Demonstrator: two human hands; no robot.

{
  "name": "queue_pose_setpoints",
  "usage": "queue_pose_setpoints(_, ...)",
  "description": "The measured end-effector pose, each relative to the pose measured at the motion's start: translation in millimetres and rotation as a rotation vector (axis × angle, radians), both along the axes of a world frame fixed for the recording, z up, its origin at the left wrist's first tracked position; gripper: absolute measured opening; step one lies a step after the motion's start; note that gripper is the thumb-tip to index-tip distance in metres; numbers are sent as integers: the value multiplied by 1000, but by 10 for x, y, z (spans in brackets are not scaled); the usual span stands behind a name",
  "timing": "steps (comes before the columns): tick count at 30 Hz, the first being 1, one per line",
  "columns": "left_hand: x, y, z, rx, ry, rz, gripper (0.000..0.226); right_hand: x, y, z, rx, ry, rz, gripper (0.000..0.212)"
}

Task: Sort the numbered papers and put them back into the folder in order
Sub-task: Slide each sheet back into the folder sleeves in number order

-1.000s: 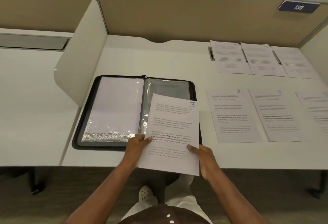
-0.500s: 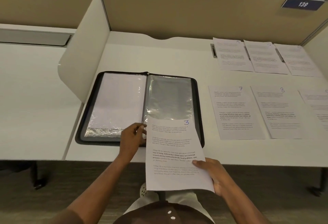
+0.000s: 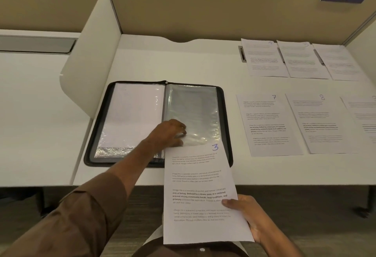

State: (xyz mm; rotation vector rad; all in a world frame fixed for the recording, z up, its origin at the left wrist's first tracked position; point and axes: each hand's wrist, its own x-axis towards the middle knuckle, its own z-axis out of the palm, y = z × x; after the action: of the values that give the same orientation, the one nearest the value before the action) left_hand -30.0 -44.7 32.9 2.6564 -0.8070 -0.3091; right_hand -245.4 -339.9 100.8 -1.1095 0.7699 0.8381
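On white desk (image 3: 142,63) w/ tan partition (image 3: 203,8): open folder (image 3: 225,126); L hand (image 3: 169,132) fingers pinching sleeve (image 3: 193,110); R hand (image 3: 247,214) gripping sheet 3 (image 3: 201,195)

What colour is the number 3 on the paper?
Blue ink, on the paper held by the right hand, head view.

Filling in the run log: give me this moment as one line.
left hand: lifting sleeve edge | right hand: holding sheet 3 | sheet 3: top at sleeve mouth, not in | folder: open
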Motion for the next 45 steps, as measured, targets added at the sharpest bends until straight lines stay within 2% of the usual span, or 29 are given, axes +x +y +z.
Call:
queue_pose_setpoints(6,61,-35,61,94,52,-93,55,84,55,30,-49,-26,28,42)
queue_pose_setpoints(10,50,-18,58,105,139,-77,69,121,69,53,-54,-42,47,41)
queue_pose_setpoints(13,-4,-1,43,105,123,-72,70,143,67,66,-53,-30,64,44)
queue_pose_setpoints(17,-67,29,-13,39,65,-56,63,139,23,70,-36,-5,87,45)
queue_pose_setpoints(23,-146,24,-44,-87,102,51,42,65,-64,43,-30,-3,115,41)
queue_pose_setpoints(27,-135,9,-17,-110,125,89,51,21,-54,12,-5,3,131,37)
queue_pose_setpoints(35,-110,16,-30,-113,96,73,17,1,102,41,-22,6,263,32)
queue_pose_setpoints(45,-164,37,-21,-118,63,110,19,95,268,-17,-56,-22,422,31)
